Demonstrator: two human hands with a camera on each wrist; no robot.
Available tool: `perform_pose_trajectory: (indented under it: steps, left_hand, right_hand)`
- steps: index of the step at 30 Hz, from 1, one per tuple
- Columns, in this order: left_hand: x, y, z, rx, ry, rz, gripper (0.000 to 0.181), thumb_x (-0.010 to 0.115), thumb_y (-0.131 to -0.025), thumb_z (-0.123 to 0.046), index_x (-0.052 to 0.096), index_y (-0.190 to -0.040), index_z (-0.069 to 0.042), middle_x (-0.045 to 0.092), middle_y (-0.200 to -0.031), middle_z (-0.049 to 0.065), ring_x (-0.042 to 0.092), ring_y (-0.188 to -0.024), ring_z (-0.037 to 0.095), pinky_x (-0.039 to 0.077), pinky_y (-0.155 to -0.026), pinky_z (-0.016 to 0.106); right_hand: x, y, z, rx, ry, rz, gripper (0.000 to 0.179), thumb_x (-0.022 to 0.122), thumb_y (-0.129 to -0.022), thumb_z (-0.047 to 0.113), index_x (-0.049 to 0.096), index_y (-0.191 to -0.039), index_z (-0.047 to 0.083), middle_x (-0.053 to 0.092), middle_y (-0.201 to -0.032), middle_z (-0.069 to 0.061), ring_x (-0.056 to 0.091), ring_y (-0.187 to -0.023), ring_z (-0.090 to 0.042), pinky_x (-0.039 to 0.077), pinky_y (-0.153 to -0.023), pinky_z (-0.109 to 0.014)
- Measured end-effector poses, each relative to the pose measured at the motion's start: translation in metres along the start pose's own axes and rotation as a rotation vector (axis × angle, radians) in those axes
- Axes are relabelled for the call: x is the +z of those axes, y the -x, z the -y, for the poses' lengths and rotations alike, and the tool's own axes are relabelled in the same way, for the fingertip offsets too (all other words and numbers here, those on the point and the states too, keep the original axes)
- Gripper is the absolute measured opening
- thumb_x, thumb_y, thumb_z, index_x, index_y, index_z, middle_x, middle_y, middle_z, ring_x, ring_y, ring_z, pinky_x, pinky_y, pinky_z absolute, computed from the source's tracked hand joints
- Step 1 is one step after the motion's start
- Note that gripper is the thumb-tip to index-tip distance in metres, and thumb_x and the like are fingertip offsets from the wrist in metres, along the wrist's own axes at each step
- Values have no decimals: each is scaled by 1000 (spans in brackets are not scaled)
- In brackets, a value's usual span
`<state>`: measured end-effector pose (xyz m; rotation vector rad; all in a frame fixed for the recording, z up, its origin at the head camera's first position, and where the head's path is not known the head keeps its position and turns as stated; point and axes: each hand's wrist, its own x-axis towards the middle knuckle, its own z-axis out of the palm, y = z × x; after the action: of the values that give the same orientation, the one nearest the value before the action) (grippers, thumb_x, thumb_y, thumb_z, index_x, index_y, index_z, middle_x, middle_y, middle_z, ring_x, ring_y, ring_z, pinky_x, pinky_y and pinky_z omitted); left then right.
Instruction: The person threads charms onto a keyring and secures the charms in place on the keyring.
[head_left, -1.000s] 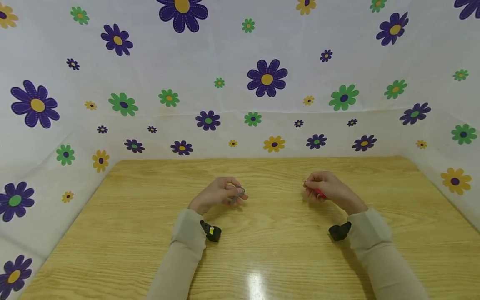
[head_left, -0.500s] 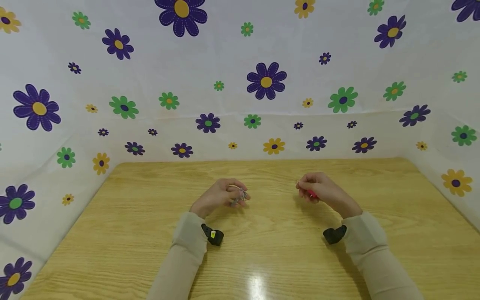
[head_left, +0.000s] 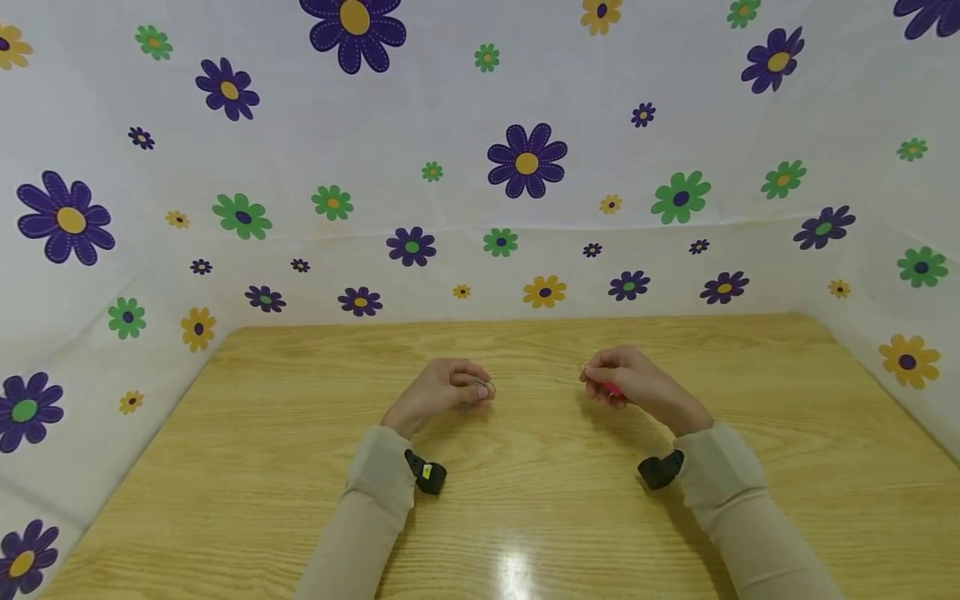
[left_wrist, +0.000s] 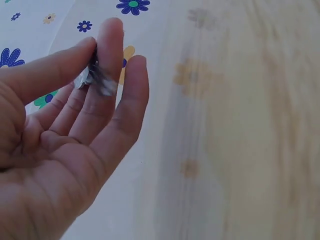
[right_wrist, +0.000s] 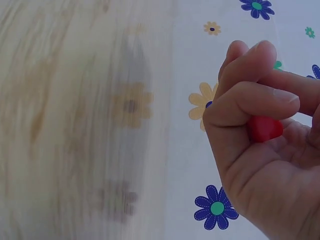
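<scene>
In the head view my left hand (head_left: 437,393) hovers over the table left of centre. Its thumb and index finger pinch a small silvery metal thing with a ring (left_wrist: 95,80), blurred in the left wrist view; its exact kind is unclear. My right hand (head_left: 643,385) is to the right, level with the left and apart from it. Curled fingers hold a small smooth red thing (right_wrist: 265,128), mostly hidden in the palm. A thin wire-like loop (head_left: 582,367) shows at the right fingertips in the head view.
Both hands are above a wood-grain table (head_left: 517,475). A white cloth with printed flowers (head_left: 450,100) rises behind it and along both sides. Each wrist carries a black camera (head_left: 429,477) on a strap.
My right hand has moved left, nearer the left hand, with the red thing in it. The left hand stays almost in place, while the silvery thing has turned slightly in its fingers.
</scene>
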<state>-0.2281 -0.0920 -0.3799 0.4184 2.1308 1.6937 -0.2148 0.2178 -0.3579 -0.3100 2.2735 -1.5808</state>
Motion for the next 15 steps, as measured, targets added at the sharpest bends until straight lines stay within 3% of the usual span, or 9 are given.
perform_pose_trajectory:
  steps: [4,8,15]
  left_hand:
    - [1,-1,0,2,-17,-6,17,63,-99,0,66,-115,7,74,-98,17,73,-88,26,52,-66,27]
    - [2,0,0,3,-33,-13,16,64,-99,-1,67,-113,6,74,-94,11,73,-88,27,55,-71,29]
    - [1,1,0,7,37,-24,27,65,-98,0,63,-123,11,74,-98,17,73,-90,30,58,-83,37]
  right_hand:
    - [3,-1,0,6,-4,8,27,46,-108,9,59,-109,-15,62,-81,-9,52,-63,-12,42,-53,-22]
    - [6,-2,-1,2,-18,36,26,46,-108,8,59,-108,-15,62,-80,-9,53,-63,-12,41,-53,-22]
    - [11,-4,-2,-28,-21,71,26,45,-108,6,58,-105,-16,62,-80,-10,53,-61,-10,41,-53,-22]
